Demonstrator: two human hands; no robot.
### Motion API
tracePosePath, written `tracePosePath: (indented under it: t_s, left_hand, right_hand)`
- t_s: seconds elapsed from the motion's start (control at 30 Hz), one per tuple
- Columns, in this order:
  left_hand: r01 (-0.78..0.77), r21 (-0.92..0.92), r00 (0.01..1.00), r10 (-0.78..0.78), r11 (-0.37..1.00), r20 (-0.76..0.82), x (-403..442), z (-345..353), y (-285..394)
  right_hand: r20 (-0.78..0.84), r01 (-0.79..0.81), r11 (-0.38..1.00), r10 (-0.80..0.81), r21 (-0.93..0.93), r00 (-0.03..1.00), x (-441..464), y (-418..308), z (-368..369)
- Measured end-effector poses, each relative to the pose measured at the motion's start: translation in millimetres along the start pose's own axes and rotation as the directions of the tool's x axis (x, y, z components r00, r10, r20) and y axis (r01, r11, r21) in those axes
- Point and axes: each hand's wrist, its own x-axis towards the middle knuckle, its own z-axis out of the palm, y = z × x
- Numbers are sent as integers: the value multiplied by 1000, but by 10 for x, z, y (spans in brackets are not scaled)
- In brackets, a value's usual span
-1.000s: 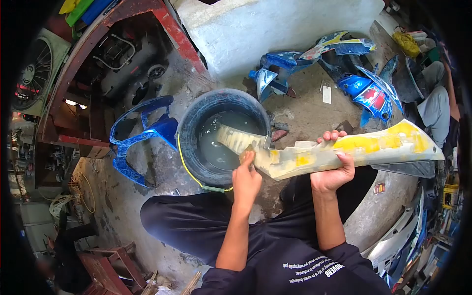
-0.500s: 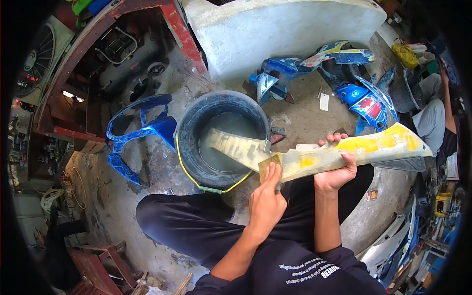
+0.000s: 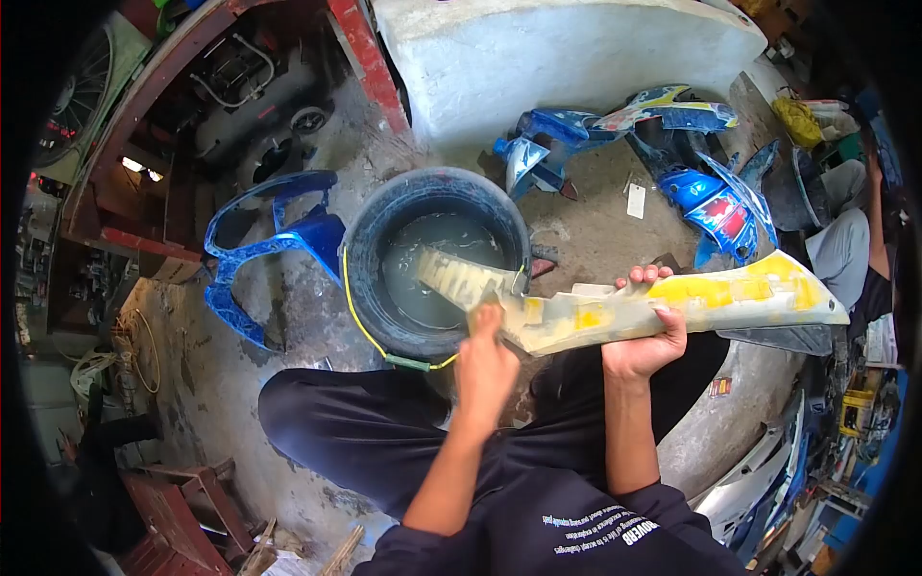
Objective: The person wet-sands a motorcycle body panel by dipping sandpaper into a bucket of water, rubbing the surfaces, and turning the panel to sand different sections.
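Observation:
A long, curved body panel [image 3: 735, 291], cream-white with yellow patches, lies across in front of me, its narrow left end over the bucket [image 3: 360, 288]. My right hand [image 3: 643, 346] grips its middle from below, thumb on the near side and fingertips over the far edge. Closer to the narrow end, my left hand [image 3: 487, 370] presses against the panel's near edge, closed and smeared by motion. A brownish piece of sandpaper [image 3: 488, 317] is under its fingers, mostly hidden. The dark bucket holds cloudy water [image 3: 442, 245] and has a yellow handle.
A blue frame-like part [image 3: 322, 245] lies left of the bucket. Several blue fairing pieces [image 3: 711, 202] rest on the floor by the white wall [image 3: 567, 67]. A red metal frame [image 3: 370, 67] stands at upper left. Another person's leg [image 3: 840, 245] shows at right.
My left hand has slid leftward along the panel with the sandpaper, toward the bucket's rim. My right hand keeps its hold; the view has shifted slightly.

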Motion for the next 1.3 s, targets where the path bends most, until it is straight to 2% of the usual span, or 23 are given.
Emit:
tracePosePath:
  t_s: [0.03,0.1,0.17,0.2,0.23,0.3,0.33,0.37,0.43,0.5,0.53,0.57,0.67,0.7,0.77,0.83,0.9,0.97,1.03,1.07,1.1,1.17,1.3]
  left_hand:
    - [-100,-16,995,99,995,-33,189,90,-319]
    - [-84,60,996,82,995,32,250,85,-380]
    - [-129,-92,986,138,987,90,-50,-26,27]
    - [-260,-95,960,268,961,82,-212,19,75]
    - [-296,-108,950,304,949,67,-298,7,145]
    - [-221,-84,971,228,972,77,-140,9,-33]
    - [-65,-39,994,68,997,85,1,-14,-87]
    - [-78,-37,997,78,996,-1,176,138,-429]
    - [24,-49,995,-19,999,98,109,27,-232]
    - [-293,-146,948,306,945,81,-157,63,-95]
    - [-333,-181,934,350,926,73,-280,42,28]
    - [-331,-184,934,349,926,74,-255,37,3]
    - [-148,-64,988,150,987,27,30,28,-266]
    - [-138,-97,990,139,986,-3,175,-7,-311]
    - [-165,-61,986,163,984,-27,65,62,-290]
    - [-262,-138,961,271,955,48,-229,47,-37]
    - [-326,-235,940,341,916,25,-427,62,167]
    - [-333,-229,941,338,915,-18,-344,65,106]
    - [-206,-108,977,199,972,-77,-88,87,-107]
    - [-156,-141,985,143,978,-97,27,80,-217]
    - [-160,-137,984,147,977,-102,4,50,-173]
    - [-285,-25,958,286,958,33,-172,-8,21]
    - [-368,-118,921,379,922,86,-174,-58,-17]
  right_hand:
    - [6,7,1000,-7,-9,1000,-2,20,0]
    - [15,3,1000,-2,-29,1000,9,22,-41]
    - [4,18,999,-18,-40,1000,58,-21,-42]
    - [7,16,999,-16,-33,1000,86,-45,-57]
    - [6,13,999,-13,-41,1000,83,-57,-74]
    - [1,6,999,-6,-34,1000,74,-74,-82]
    - [3,-3,999,3,-37,1000,62,-71,-85]
    - [4,8,999,-8,-48,1000,47,-59,-90]
    - [17,14,998,-13,-58,1000,82,-42,-79]
    - [73,18,999,-15,-44,997,125,-99,-120]
    - [58,-3,1000,4,-18,998,134,-128,-144]
    - [58,-3,1000,5,-22,998,136,-124,-148]
    - [3,4,1000,-4,-31,1000,108,-113,-157]
    - [6,4,1000,-4,-29,1000,99,-112,-158]
    - [21,3,1000,-3,-9,1000,110,-99,-158]
    - [48,-5,1000,4,6,999,136,-126,-176]
    - [20,3,1000,-3,-16,1000,138,-138,-132]
    - [-14,4,999,-5,-33,1000,136,-119,-154]
    - [-47,4,999,-6,-38,999,117,-110,-173]
    - [-41,-3,999,1,-37,999,106,-105,-176]
    - [-35,-9,999,8,-36,999,113,-102,-172]
    - [-26,-13,1000,13,-19,1000,159,-122,-158]
    - [-8,-22,1000,22,-8,1000,160,-160,-194]
